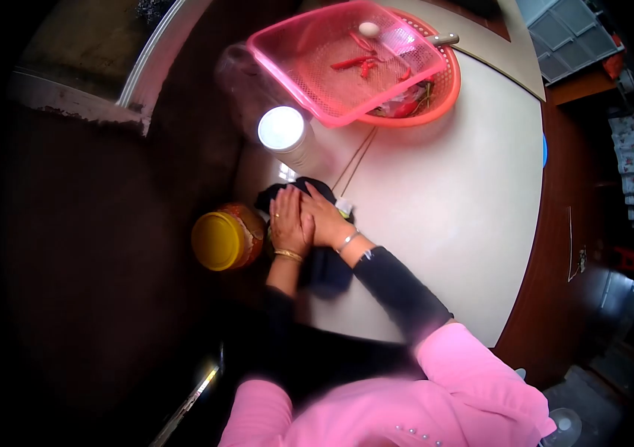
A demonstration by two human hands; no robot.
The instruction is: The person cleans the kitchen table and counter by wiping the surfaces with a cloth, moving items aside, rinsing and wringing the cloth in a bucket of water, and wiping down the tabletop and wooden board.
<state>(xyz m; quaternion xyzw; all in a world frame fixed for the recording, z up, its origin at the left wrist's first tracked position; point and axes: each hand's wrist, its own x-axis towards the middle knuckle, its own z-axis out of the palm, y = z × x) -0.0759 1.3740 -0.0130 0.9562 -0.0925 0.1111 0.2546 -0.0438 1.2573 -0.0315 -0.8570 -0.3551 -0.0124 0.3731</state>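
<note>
A dark folded cloth [328,272] lies on the white table near its left edge. On it rest both hands side by side, touching each other. My left hand [292,221], with a ring and a gold bracelet, lies flat with fingers stretched out. My right hand [322,217], wearing a silver bracelet, is also flat, its fingers partly beside and behind the left one. Neither hand visibly grasps anything. A jar with a yellow lid [218,241] stands just left of my left hand. By my right wrist sits a small white-and-green item [344,206] of unclear kind.
A white-lidded canister [282,130] stands beyond the hands. Thin chopsticks [356,158] lie on the white table [451,216]. Farther back, a pink mesh basket [317,108] with red chillies [354,62] and an egg [368,30] rests over an orange colander [447,100]; a knife handle [444,39] juts out.
</note>
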